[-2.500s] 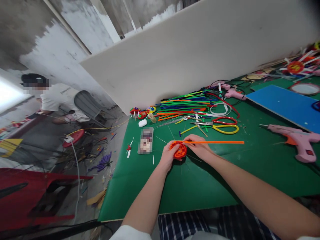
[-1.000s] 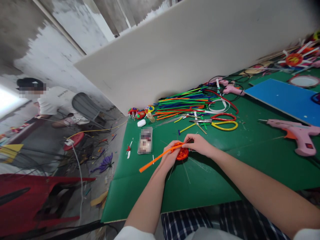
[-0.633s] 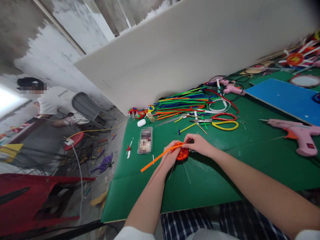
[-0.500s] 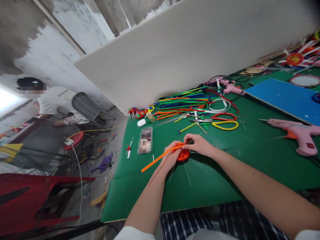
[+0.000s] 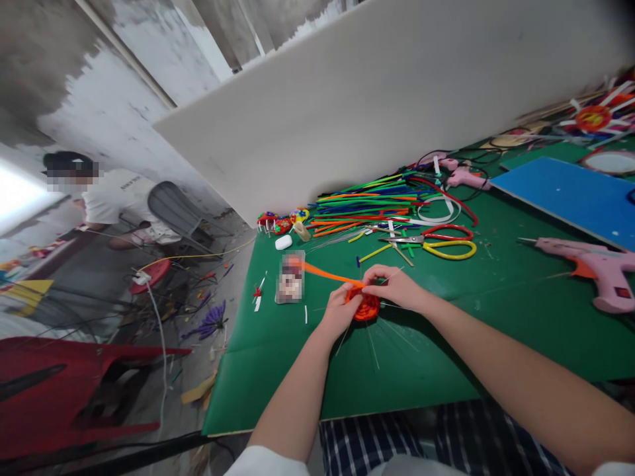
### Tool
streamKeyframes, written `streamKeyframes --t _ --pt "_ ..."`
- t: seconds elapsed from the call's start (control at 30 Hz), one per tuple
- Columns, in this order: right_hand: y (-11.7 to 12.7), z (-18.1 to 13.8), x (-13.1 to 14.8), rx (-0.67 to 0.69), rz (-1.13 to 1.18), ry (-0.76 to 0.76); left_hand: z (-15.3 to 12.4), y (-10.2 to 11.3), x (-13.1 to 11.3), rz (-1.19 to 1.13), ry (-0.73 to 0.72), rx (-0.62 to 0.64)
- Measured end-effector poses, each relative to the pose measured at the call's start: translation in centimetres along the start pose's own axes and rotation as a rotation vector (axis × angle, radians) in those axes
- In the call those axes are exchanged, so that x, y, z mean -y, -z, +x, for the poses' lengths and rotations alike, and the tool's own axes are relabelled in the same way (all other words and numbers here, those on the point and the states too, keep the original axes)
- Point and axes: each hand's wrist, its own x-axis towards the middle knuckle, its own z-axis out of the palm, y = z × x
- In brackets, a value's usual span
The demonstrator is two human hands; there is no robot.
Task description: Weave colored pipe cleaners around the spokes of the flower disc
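A small round orange-red woven piece (image 5: 367,309), with thin wires sticking out around it, is held just above the green table. My left hand (image 5: 338,312) grips its left side, thumb on top. At the upper rim, the fingertips of my right hand (image 5: 391,285) are pinched together where an orange pipe cleaner (image 5: 330,273) meets the piece. The pipe cleaner's free length runs leftward to above the phone (image 5: 290,277). What lies exactly between my right fingertips is partly hidden.
Beyond my hands lie scissors (image 5: 449,242) and a pile of coloured pipe cleaners (image 5: 364,201). A pink glue gun (image 5: 590,264) and a blue board (image 5: 570,192) are on the right. A white case (image 5: 284,242) sits behind the phone. Another person (image 5: 119,198) sits at far left.
The free length of the orange pipe cleaner has swung from the lower left, across my left hand, up and away toward the phone. Both hands stay on the woven piece.
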Motion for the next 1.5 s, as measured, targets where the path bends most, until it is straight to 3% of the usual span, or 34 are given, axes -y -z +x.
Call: streamKeyframes --t 0.33,1.13,1.33,1.5 --pt "0.1 0.1 0.3 -0.025 0.187 -0.052 0.1 0.0 0.0 0.026 -0.022 0.008" --pt "-0.6 0.1 -0.1 0.018 0.349 -0.167 -0.3 0.1 -1.4 0.09 -0.022 0.058" --pt "-0.1 0.2 0.1 0.1 0.368 -0.202 -0.2 0.2 -0.9 0.001 0.024 0.071" --pt "0.9 0.1 0.7 0.249 0.422 -0.182 -0.1 0.4 -0.8 -0.216 0.076 0.082"
